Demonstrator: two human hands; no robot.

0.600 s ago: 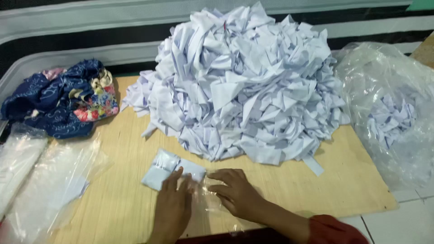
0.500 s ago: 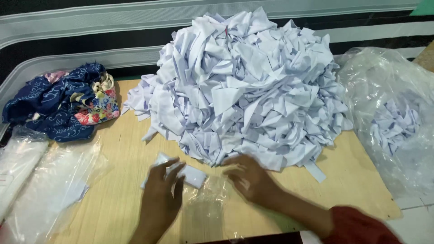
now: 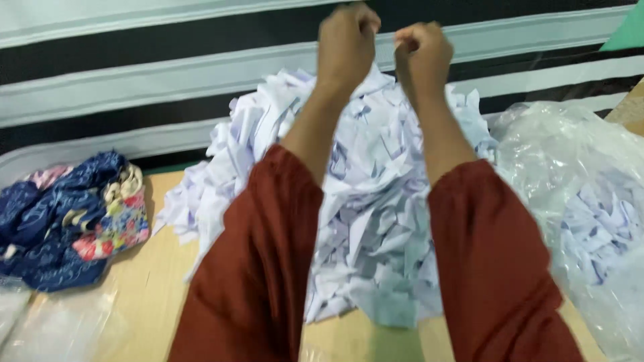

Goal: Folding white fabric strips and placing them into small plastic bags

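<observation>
Both hands are raised high at the far side of the view, fists close together but apart. The left hand [image 3: 347, 41] has its grip pressed together; the right hand [image 3: 421, 52] likewise, fingers curled tight. Whether either pinches anything I cannot tell. Dark red sleeves [image 3: 258, 268] cover the forearms. Below the hands, the big pile of white cloth pieces [image 3: 376, 201] sits mid-bench. To the right lies a clear plastic bag [image 3: 577, 181] holding more white pieces. At the left lies a blue floral cloth [image 3: 67, 221] on the wooden bench [image 3: 151, 281].
</observation>
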